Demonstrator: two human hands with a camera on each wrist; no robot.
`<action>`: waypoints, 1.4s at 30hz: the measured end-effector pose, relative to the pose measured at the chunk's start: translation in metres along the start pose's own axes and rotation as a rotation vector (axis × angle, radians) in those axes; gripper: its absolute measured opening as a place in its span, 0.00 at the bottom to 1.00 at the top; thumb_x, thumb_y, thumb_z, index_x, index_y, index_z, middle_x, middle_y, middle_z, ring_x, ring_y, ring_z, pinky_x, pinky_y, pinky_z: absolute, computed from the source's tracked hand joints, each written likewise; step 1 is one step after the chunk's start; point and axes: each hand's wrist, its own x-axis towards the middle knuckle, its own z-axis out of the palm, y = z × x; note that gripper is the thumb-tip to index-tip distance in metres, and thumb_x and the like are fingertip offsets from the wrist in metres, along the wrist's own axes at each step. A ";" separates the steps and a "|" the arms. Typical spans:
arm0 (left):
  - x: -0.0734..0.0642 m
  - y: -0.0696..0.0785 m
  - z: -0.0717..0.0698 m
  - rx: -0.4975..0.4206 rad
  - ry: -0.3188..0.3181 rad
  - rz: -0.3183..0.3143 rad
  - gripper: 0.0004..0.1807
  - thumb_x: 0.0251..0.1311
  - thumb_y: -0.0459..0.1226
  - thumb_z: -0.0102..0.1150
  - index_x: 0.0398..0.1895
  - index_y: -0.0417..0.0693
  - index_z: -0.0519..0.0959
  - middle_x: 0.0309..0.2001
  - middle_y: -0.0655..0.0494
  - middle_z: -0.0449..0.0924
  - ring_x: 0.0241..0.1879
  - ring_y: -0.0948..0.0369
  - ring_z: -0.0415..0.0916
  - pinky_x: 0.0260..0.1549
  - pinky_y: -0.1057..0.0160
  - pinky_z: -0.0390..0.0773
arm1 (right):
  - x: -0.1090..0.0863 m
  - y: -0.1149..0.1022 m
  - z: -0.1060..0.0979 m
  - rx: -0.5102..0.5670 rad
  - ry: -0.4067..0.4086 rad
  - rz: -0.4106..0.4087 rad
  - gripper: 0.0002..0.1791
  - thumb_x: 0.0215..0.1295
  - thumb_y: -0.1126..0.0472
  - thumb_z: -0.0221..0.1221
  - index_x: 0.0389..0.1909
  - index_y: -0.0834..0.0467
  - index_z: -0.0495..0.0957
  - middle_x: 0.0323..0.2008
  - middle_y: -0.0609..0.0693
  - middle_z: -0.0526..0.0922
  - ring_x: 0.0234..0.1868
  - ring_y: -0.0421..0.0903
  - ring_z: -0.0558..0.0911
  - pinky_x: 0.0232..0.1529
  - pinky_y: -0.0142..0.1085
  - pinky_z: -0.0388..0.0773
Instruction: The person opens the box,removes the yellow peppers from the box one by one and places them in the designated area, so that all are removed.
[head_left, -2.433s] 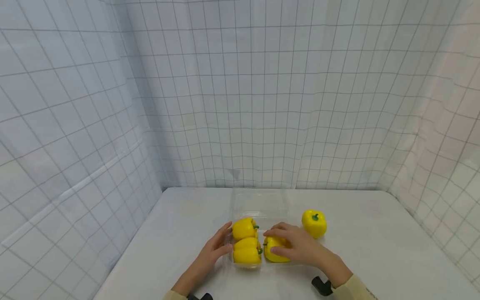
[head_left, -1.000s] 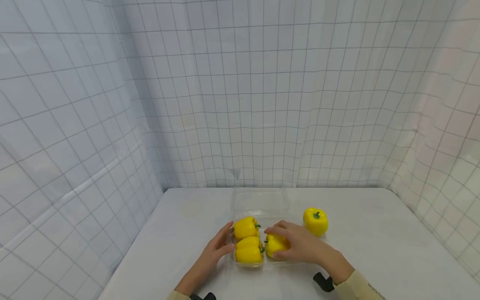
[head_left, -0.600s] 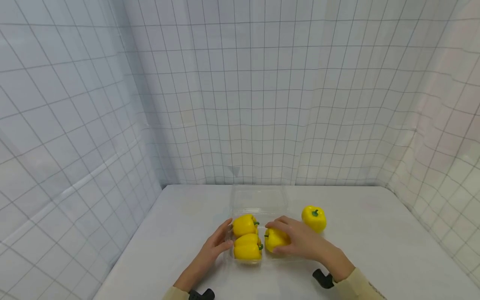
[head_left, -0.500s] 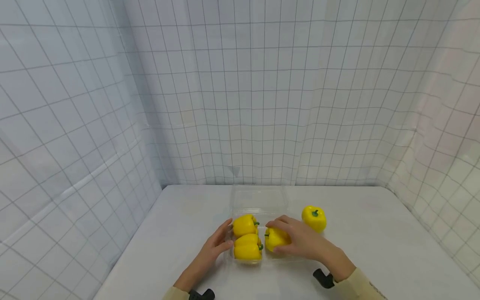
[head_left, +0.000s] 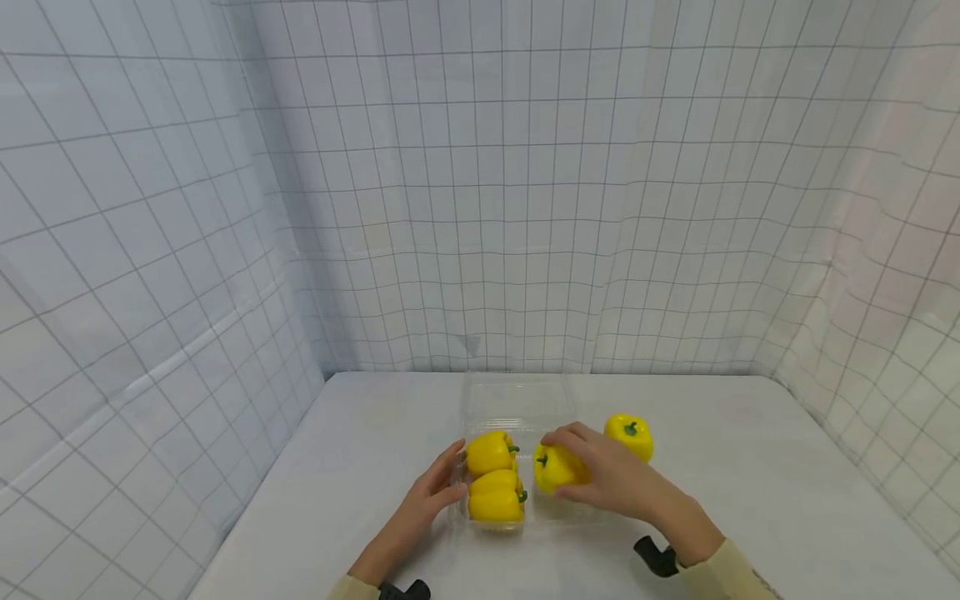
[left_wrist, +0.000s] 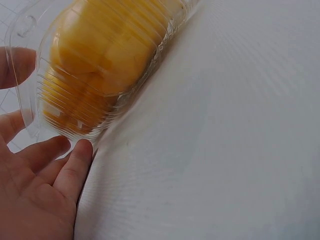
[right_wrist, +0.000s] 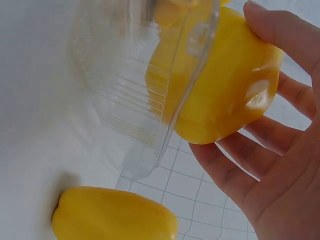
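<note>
In the head view, a clear plastic container [head_left: 551, 512] sits on the white table [head_left: 345, 467], its lid [head_left: 517, 402] lying open beyond it. In its left half lie the far pepper [head_left: 491, 454] and the near pepper [head_left: 495, 498], both yellow, touching, green stems pointing right. The left hand [head_left: 423, 502] is at the container's left side, thumb and fingers apart; only the left wrist view shows fingertips against the ribbed wall, with yellow showing through the plastic and the stems out of sight.

The right hand [head_left: 611, 473] grips the held pepper [head_left: 555, 472] over the container's right half. From above, its height is hard to judge — the right wrist view shows it partly above the rim, partly through the clear wall, and off the floor. That view also shows the thumb on one side and fingers on the other.

Right of the container, on the table, sits the loose pepper [head_left: 628, 435] — its stem shows in the head view, its smooth side in the right wrist view.
</note>
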 end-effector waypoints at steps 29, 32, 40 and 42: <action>-0.002 0.002 0.000 -0.002 -0.004 0.011 0.38 0.72 0.49 0.56 0.81 0.60 0.53 0.78 0.47 0.53 0.77 0.44 0.48 0.72 0.40 0.50 | -0.018 0.002 -0.027 -0.027 0.137 0.076 0.36 0.52 0.47 0.76 0.62 0.45 0.73 0.59 0.34 0.75 0.59 0.37 0.74 0.61 0.42 0.76; -0.002 0.002 0.000 -0.003 -0.005 0.011 0.38 0.72 0.49 0.55 0.81 0.61 0.53 0.78 0.46 0.53 0.77 0.44 0.48 0.72 0.40 0.50 | -0.021 0.004 -0.029 -0.033 0.155 0.065 0.36 0.52 0.47 0.76 0.62 0.45 0.73 0.60 0.34 0.74 0.59 0.37 0.74 0.59 0.43 0.77; -0.002 0.001 0.001 0.003 -0.004 0.001 0.38 0.71 0.50 0.55 0.81 0.63 0.53 0.78 0.45 0.53 0.77 0.42 0.47 0.71 0.39 0.51 | -0.028 0.006 -0.034 -0.036 0.199 0.068 0.36 0.51 0.47 0.77 0.61 0.45 0.74 0.59 0.35 0.75 0.57 0.38 0.75 0.57 0.44 0.79; -0.002 0.001 0.001 0.003 -0.005 0.001 0.38 0.71 0.50 0.55 0.81 0.62 0.53 0.78 0.45 0.52 0.77 0.42 0.46 0.71 0.39 0.51 | -0.030 0.005 -0.035 -0.027 0.199 0.086 0.36 0.51 0.48 0.77 0.60 0.44 0.74 0.59 0.35 0.75 0.58 0.39 0.75 0.57 0.44 0.79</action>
